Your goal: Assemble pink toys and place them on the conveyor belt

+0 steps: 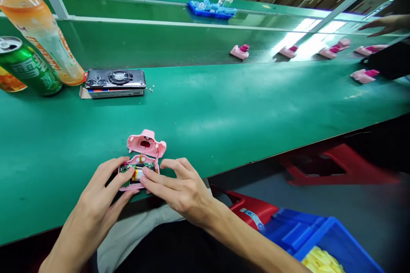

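Observation:
An opened pink camera-shaped casing lies at the near edge of the green table. Its empty shell half (146,143) sits just beyond the half with the green circuit board (149,165), and a thin wire runs between the two. My left hand (98,198) grips the board half from the left, fingers and thumb around its edges. A small silvery battery (137,174) with yellow tape lies over the board. The fingertips of my right hand (181,185) press together on the battery's right end, partly hiding it.
A phone (115,77) rests on a small box (117,93), beside a green can (30,68) and an orange drink bottle (41,25). Several pink casings (240,52) lie toward the right. Another person's hand (386,24) is at far right. A blue crate (333,226) stands below the table.

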{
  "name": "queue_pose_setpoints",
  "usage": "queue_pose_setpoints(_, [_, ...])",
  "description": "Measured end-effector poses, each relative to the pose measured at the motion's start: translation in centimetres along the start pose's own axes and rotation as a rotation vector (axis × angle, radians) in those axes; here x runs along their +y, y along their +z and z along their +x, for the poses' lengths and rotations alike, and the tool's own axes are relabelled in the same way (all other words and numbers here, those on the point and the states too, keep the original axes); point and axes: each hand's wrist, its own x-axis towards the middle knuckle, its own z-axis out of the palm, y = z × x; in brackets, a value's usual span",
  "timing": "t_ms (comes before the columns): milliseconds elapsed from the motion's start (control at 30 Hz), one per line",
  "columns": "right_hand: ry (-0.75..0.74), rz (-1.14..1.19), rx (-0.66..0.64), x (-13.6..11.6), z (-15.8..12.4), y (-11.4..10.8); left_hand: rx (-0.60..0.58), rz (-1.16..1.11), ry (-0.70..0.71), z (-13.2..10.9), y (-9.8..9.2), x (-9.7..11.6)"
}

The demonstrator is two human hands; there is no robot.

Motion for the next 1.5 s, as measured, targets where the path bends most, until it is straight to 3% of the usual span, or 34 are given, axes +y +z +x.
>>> queue_pose_setpoints(133, [0.015, -0.013, 0.247, 0.2, -1.8, 0.1, 0.037, 0.040, 0.007, -0.4, 0.3, 0.4])
queue_pose_setpoints(200, [0.142, 0.045, 0.321, 1.6, -1.2, -0.6, 0.078, 0.066, 0.026, -0.7, 0.7, 0.6])
queue_pose_setpoints(233, [0.271, 0.097, 0.293, 2.5, -0.2, -1.0, 0.102, 0.077, 0.049, -0.8, 0.9, 0.6])
queue_pose_setpoints(300, [0.576, 0.214, 0.042, 4.7, 3.6, -1.9, 0.136, 0.092, 0.082, -0.8, 1.3, 0.5])
queue_pose_setpoints(333, [0.673, 0.268, -0.198, 5.7, 6.0, -2.2, 0.147, 0.091, 0.095, -0.8, 1.4, 0.3])
queue_pose_setpoints(400, [0.640, 0.361, -0.727, 7.3, 11.0, -2.5, 0.157, 0.080, 0.106, -0.7, 1.5, 0.0])
queue_pose_setpoints(467, [0.526, 0.382, -1.113, 8.1, 15.3, -2.3, 0.147, 0.078, 0.082, -0.5, 1.4, -0.2])
queue_pose_setpoints(533, [0.448, 0.351, -1.290, 8.0, 18.0, -1.9, 0.132, 0.086, 0.036, -0.4, 1.3, -0.4])
queue_pose_setpoints(633, [0.393, 0.283, -1.340, 6.8, 19.6, -1.9, 0.126, 0.055, -0.062, -0.5, 1.2, -0.3])
queue_pose_setpoints(700, [0.369, 0.259, -1.309, 6.0, 19.7, -2.8, 0.188, -0.045, -0.148, -0.5, 1.1, 0.1])
queue_pose_setpoints(767, [0.311, 0.246, -1.191, 5.5, 19.6, -4.4, 0.346, -0.243, -0.236, -0.5, 1.1, 0.6])
queue_pose_setpoints(867, [0.062, 0.339, -0.914, 5.0, 19.2, -6.9, 0.617, -0.547, -0.385, -0.2, 0.8, 1.2])
queue_pose_setpoints(933, [-0.110, 0.456, -0.754, 4.7, 18.7, -8.1, 0.715, -0.669, -0.483, 0.3, 0.6, 1.5])
queue_pose_setpoints(1033, [-0.222, 0.515, -0.626, 4.3, 18.1, -8.8, 0.731, -0.828, -0.561, 1.5, 0.2, 1.9])
queue_pose_setpoints(1167, [-0.266, 0.574, -0.670, 4.3, 18.5, -9.2, 0.653, -0.955, -0.509, 3.3, -0.2, 2.4])
queue_pose_setpoints(1267, [-0.223, 0.600, -0.628, 4.6, 18.8, -9.2, 0.671, -1.035, -0.429, 4.7, -0.2, 2.6])
queue_pose_setpoints(1400, [0.103, 0.347, -0.212, 3.3, 16.4, -8.3, 0.833, -1.138, -0.418, 6.1, 0.1, 2.9])
queue_pose_setpoints(1500, [0.280, 0.271, -0.098, 1.8, 13.2, -6.5, 0.872, -1.161, -0.433, 6.6, 0.4, 3.2])
